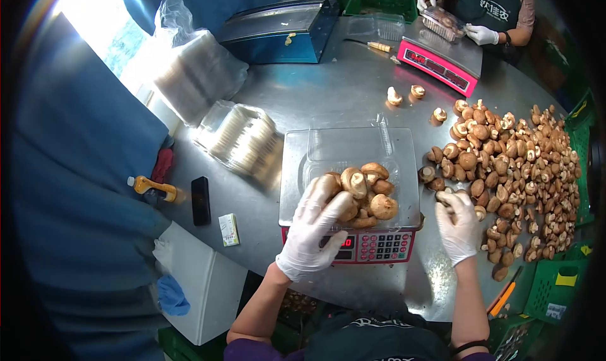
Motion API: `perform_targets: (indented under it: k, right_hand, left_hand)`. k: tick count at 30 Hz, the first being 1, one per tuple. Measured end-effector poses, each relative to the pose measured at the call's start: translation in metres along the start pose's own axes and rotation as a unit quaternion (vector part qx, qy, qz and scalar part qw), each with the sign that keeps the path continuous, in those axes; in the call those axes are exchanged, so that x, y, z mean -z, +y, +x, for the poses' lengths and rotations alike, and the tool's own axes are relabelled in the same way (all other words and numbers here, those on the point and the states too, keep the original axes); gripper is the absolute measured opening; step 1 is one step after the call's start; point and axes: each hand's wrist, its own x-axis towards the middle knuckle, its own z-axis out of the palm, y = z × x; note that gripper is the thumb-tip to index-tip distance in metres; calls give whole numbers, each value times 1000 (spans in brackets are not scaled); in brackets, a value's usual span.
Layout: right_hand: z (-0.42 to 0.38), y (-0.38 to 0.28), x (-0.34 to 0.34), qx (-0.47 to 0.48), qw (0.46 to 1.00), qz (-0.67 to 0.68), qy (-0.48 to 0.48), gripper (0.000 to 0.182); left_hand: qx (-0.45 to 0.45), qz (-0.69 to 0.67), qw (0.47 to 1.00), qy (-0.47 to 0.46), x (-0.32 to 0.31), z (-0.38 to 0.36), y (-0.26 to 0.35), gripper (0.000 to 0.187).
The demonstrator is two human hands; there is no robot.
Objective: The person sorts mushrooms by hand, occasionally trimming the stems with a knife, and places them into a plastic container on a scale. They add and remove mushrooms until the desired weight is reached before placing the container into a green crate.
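A clear plastic box (315,169) with its lid folded back sits on the metal pan of a red scale (384,246). Brown mushrooms (384,206) fill the box. My left hand (312,225), in a white glove, lies over the left side of the box, its fingers spread against the mushrooms there. To the right of the scale, my right hand (458,225), also gloved, has its fingers closed around a mushroom (447,195) beside the large mushroom pile (505,165).
Stacked clear boxes (240,137), a phone (201,201) and a bottle (153,188) are left. An orange-handled knife (503,300) lies lower right. Across the table, a co-worker's gloved hands (481,35) hold a filled box above a pink scale (435,65).
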Motion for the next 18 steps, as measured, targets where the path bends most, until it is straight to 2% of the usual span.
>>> perform_targets:
  k: [1,2,4,6,7,9,13,16,18]
  right_hand:
    - [-4,28,-2,13,999,-21,37,22]
    - [-10,63,-6,25,996,-43,73,22]
    - [-31,111,-5,39,986,-153,58,24]
    - [-50,136,-11,42,970,-237,42,28]
    - [-58,142,-14,37,962,-267,35,31]
    - [-68,153,-23,-8,949,-316,-2,40]
    - [-64,149,-26,18,957,-288,36,43]
    - [-59,139,-21,90,961,-239,103,44]
    - [-57,136,-17,107,969,-198,106,38]
  left_hand:
    - [12,-11,1000,19,7,-4,-3,70]
    - [27,-15,995,91,8,-9,-11,71]
    - [144,-102,966,190,19,-13,-14,65]
    - [213,-204,914,278,30,-14,-16,55]
    - [225,-182,909,301,36,-15,-21,46]
    - [208,-138,922,296,49,-16,-21,43]
    - [161,-88,940,287,67,-9,-13,40]
    - [140,-64,952,264,76,-3,-10,38]
    - [143,-77,958,237,74,2,-9,37]
